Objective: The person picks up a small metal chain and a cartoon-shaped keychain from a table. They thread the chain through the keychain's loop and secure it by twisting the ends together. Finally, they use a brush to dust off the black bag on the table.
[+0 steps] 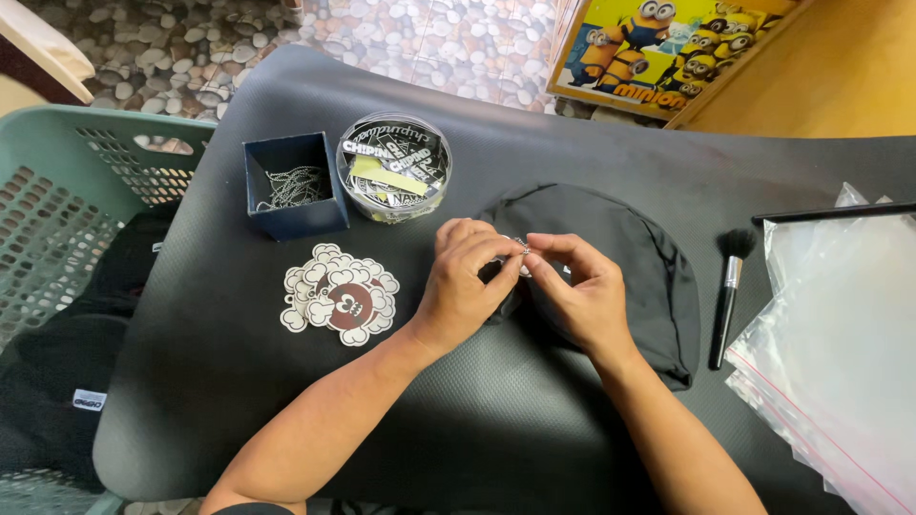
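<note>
My left hand [468, 281] and my right hand [577, 291] meet over a black fabric pouch [649, 257] that lies on a black mat [286, 401]. Both pinch a small silver ball chain [523, 248] between fingertips, just above the pouch's near-left edge. Part of the chain is hidden by my fingers.
A dark blue box [286, 181] of ball chains and a round clear tub [393, 167] of tags stand at the back. Cloud-shaped card tags [341, 294] lie left of my hands. A makeup brush [729, 286] and clear zip bags [840, 334] lie right. A green basket [67, 191] with black fabric stands left.
</note>
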